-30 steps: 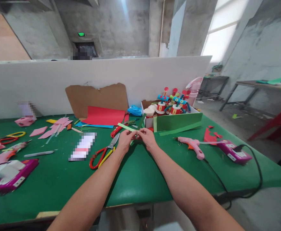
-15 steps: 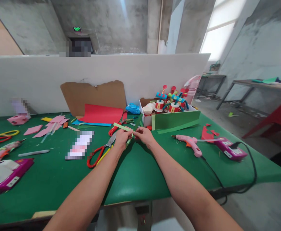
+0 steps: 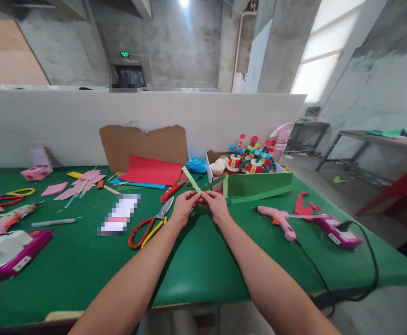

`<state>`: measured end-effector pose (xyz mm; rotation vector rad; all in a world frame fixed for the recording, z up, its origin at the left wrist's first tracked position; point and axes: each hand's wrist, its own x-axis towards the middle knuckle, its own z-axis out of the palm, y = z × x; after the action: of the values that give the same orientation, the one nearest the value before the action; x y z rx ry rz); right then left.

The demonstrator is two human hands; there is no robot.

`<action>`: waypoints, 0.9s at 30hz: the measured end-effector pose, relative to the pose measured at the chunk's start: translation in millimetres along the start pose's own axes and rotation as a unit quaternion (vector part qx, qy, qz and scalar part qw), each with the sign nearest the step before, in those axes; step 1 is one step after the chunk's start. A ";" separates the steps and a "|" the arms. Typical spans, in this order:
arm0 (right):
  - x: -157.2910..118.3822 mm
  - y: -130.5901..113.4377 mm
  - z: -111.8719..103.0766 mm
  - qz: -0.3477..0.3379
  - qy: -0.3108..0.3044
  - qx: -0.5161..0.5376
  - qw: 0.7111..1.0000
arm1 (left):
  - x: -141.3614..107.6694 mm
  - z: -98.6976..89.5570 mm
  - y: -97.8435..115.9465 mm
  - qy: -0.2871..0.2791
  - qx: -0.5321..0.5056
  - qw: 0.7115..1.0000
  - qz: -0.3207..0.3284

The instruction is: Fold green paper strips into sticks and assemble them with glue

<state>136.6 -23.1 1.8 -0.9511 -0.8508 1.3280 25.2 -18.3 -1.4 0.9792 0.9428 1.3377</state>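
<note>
My left hand (image 3: 185,205) and my right hand (image 3: 216,205) meet fingertip to fingertip above the green table (image 3: 203,274). Both pinch paper strips where they cross. A light green paper strip (image 3: 191,179) sticks up to the left, and a dark green paper strip (image 3: 214,183) points up to the right. My fingers hide the crossing itself. Left of my left hand lie scissors (image 3: 147,228) with red and yellow handles. Just beyond that hand rests a red-handled tool (image 3: 170,192), partly covered.
Behind my hands stands a box (image 3: 259,185) of paper-cup figures. A pink glue gun (image 3: 276,218) lies right, near a purple power strip (image 3: 339,231). Red paper (image 3: 156,170) leans by cardboard (image 3: 142,144). Pink paper pieces (image 3: 84,181) and another purple power strip (image 3: 22,256) lie left.
The light green strip has swung more upright, and the dark green strip now shows on the right. My hands stay together. The camera view has tilted up slightly.
</note>
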 end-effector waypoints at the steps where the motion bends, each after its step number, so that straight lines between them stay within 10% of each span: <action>1: -1.0 0.3 1.5 -0.001 0.004 0.005 1.000 | 0.2 0.1 -0.7 0.002 -0.001 1.000 0.001; 27: 3.1 -4.0 -4.7 0.065 -0.052 0.050 0.995 | 1.7 -0.9 4.3 0.033 -0.029 0.999 -0.011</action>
<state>142.7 -20.4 3.5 -0.8762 -0.8033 1.5287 23.0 -16.6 2.4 0.8834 0.9564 1.3793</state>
